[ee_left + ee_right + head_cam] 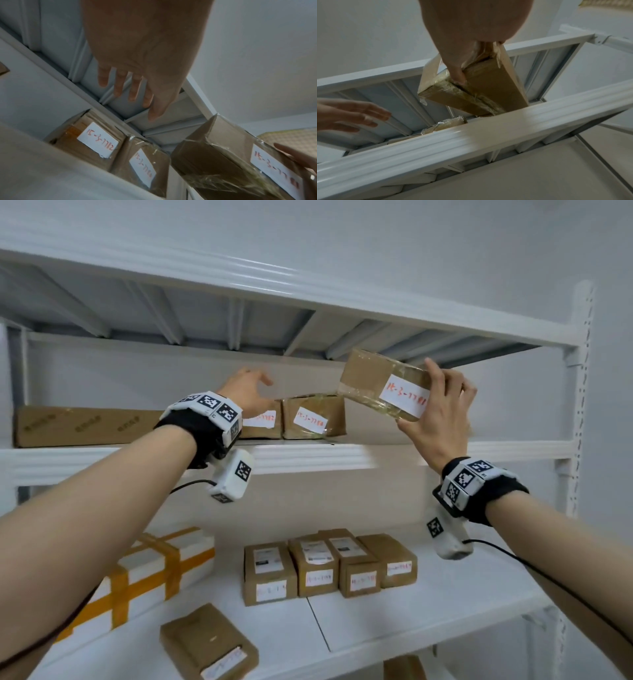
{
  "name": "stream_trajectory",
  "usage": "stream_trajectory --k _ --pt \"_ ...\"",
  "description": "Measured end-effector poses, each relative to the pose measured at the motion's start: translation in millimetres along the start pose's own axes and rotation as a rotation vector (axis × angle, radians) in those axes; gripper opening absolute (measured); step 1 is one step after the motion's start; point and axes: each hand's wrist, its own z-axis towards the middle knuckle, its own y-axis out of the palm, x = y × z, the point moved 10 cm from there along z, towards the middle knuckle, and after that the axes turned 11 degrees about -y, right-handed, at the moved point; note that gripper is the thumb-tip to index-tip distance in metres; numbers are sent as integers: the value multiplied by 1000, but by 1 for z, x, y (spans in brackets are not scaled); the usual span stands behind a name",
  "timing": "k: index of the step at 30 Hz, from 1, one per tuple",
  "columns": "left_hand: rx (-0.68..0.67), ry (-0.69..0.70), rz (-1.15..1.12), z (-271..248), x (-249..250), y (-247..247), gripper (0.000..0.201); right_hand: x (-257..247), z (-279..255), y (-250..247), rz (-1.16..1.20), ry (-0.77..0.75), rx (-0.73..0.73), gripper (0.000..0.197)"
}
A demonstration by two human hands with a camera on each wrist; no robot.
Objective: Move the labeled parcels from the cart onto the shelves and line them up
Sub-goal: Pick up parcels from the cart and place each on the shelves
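My right hand point(440, 405) grips a brown taped parcel point(378, 378) with a white handwritten label. It holds the parcel tilted in the air above the upper shelf point(479, 448), to the right of the row. The thumb presses the parcel's underside point(479, 93). Two labeled parcels stand side by side on that shelf point(313, 416), seen closer in the left wrist view point(96, 140) point(142, 165). My left hand point(251, 393) is over the left one with straight, spread fingers point(118, 86) and holds nothing. Whether it touches the parcel is unclear.
A long flat carton point(82, 424) lies at the left of the upper shelf. The shelf below holds several small labeled cartons point(329, 565), a white foam box with orange tape point(154, 570) and a carton near the front point(205, 642). The rack's upright point(582, 392) stands at the right.
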Motion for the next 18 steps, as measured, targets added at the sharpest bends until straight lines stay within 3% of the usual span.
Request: stream_trajectory --k 8,15,18 --pt "-80 -83 122 38 -24 -4 58 15 -1 38 63 -3 53 93" --pt "-254 -102 170 58 0 34 71 29 -1 60 90 -2 35 92" --pt "-268 -99 187 68 16 47 78 39 -5 64 93 19 29 95"
